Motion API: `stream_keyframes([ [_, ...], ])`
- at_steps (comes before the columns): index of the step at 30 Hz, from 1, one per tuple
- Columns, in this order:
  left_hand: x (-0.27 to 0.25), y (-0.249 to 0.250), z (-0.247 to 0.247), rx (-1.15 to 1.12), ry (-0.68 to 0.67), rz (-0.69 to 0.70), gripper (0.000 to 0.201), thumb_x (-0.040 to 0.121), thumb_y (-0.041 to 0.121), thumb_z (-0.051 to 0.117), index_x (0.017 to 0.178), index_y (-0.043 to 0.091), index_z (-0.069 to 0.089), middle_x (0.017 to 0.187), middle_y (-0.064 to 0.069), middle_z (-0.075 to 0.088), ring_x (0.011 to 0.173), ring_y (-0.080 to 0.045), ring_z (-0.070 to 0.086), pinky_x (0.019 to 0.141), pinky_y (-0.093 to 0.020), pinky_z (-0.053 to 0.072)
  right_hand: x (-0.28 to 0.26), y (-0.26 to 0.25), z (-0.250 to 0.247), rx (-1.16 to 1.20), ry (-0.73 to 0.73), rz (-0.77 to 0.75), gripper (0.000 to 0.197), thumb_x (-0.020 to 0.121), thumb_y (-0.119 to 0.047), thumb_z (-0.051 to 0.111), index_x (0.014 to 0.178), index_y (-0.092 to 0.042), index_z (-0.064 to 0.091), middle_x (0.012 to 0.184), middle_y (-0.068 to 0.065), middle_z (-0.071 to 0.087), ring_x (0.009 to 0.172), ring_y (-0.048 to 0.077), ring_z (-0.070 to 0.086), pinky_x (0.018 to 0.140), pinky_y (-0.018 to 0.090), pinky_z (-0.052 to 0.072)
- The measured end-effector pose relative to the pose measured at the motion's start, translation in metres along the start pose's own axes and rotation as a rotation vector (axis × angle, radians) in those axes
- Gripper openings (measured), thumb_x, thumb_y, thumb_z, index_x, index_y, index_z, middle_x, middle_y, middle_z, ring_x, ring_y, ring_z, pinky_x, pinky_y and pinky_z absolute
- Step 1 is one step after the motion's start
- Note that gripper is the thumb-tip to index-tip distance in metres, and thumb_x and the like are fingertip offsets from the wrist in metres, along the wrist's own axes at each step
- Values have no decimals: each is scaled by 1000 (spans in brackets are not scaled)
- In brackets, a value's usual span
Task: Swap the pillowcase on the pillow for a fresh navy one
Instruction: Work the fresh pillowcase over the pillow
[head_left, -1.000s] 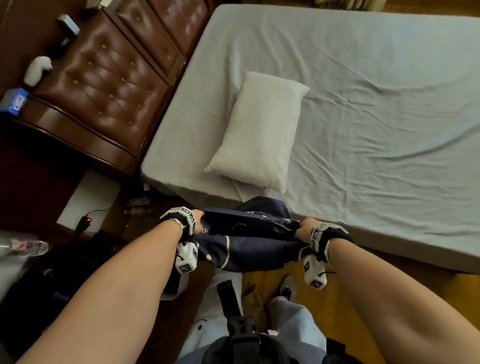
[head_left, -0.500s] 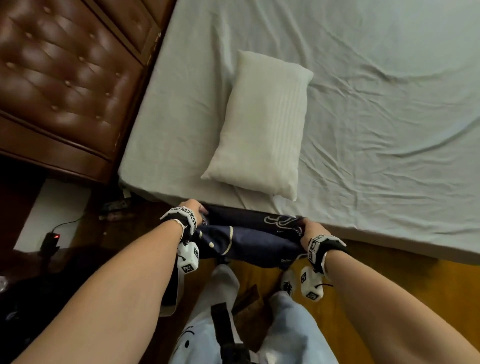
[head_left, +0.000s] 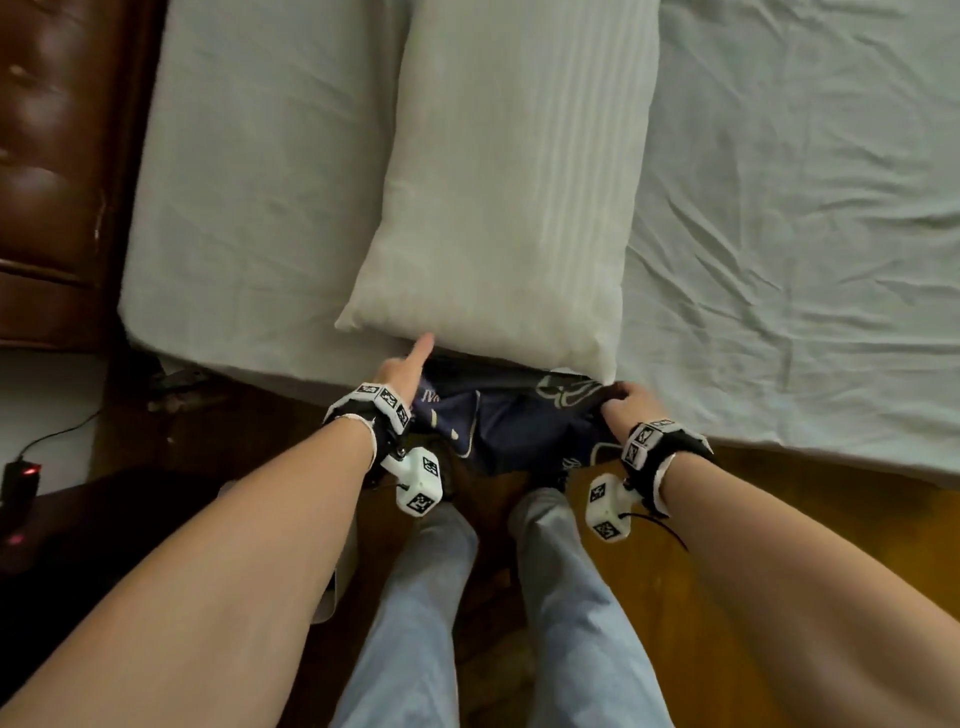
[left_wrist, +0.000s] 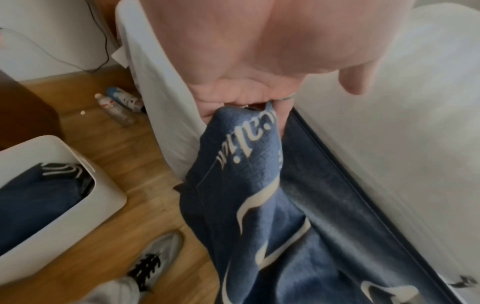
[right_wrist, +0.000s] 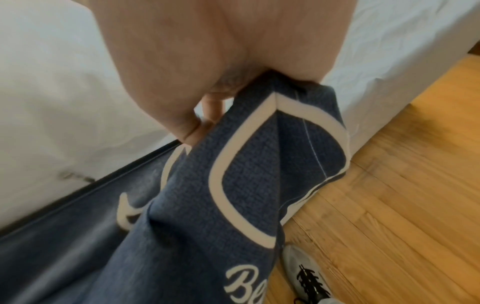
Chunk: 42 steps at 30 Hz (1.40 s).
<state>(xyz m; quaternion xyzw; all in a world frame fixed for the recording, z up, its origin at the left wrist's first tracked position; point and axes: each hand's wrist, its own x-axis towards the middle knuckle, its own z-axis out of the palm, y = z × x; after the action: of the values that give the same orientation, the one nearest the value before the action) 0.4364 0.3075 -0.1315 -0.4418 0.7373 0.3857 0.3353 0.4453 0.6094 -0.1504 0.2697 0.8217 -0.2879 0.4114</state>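
A white pillow (head_left: 514, 197) lies lengthwise on the bed, its near end at the mattress edge. The navy pillowcase (head_left: 509, 421) with white lettering is stretched between both hands just below that end, its upper edge tucked under the pillow. My left hand (head_left: 400, 371) grips the left corner of the navy pillowcase (left_wrist: 241, 164) with curled fingers, while its forefinger points straight at the pillow's near edge. My right hand (head_left: 626, 400) grips the right corner of the navy pillowcase (right_wrist: 259, 164) in a fist.
The bed (head_left: 805, 260) with a wrinkled pale sheet fills the top of the view. A brown tufted headboard (head_left: 57, 156) stands to the left. A white bin (left_wrist: 52, 195) holding navy cloth and some bottles (left_wrist: 116, 109) sit on the wooden floor (head_left: 753, 519).
Both hands have carried the navy pillowcase forward and up to the pillow's near end. The view has closed in on the bed. The left forefinger now sticks out.
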Motion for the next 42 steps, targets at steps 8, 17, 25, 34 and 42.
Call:
stream_keyframes([
  [8, -11, 35, 15, 78, 146, -70, 74, 74, 72, 61, 105, 5, 56, 91, -11, 60, 81, -29, 53, 80, -34, 36, 37, -23, -48, 188, -8, -21, 53, 90, 4, 51, 138, -19, 56, 123, 6, 65, 109, 26, 63, 99, 38, 51],
  [17, 14, 20, -26, 240, 220, 21, 16, 78, 8, 61, 90, 3, 70, 96, -17, 69, 95, -36, 65, 83, -35, 49, 14, -60, -58, 605, 69, -87, 64, 73, 10, 67, 129, -22, 59, 119, 4, 61, 85, 14, 64, 68, 33, 59],
  [25, 39, 15, -81, 360, 96, 61, 29, 91, 10, 57, 118, 5, 66, 116, -16, 67, 107, -33, 63, 93, -36, 49, -16, -116, -31, 476, 303, -123, 66, 75, -22, 80, 135, -26, 53, 141, 6, 45, 124, 19, 50, 99, 29, 42],
  [34, 93, 26, -113, 150, 99, -83, 61, 102, 43, 22, 134, -2, 49, 136, -26, 50, 124, -39, 49, 108, -43, 35, -11, -148, 32, 41, 459, 93, 68, 81, -9, 65, 138, -27, 34, 132, 15, 48, 118, 36, 48, 99, 45, 44],
  [42, 110, 45, -115, 96, -27, -14, 33, 94, 9, 56, 126, 1, 59, 126, -16, 61, 117, -34, 57, 92, -31, 43, 17, -132, 30, 213, 551, 213, 29, 88, -6, 51, 115, -18, 49, 116, 12, 60, 107, 37, 59, 92, 45, 49],
])
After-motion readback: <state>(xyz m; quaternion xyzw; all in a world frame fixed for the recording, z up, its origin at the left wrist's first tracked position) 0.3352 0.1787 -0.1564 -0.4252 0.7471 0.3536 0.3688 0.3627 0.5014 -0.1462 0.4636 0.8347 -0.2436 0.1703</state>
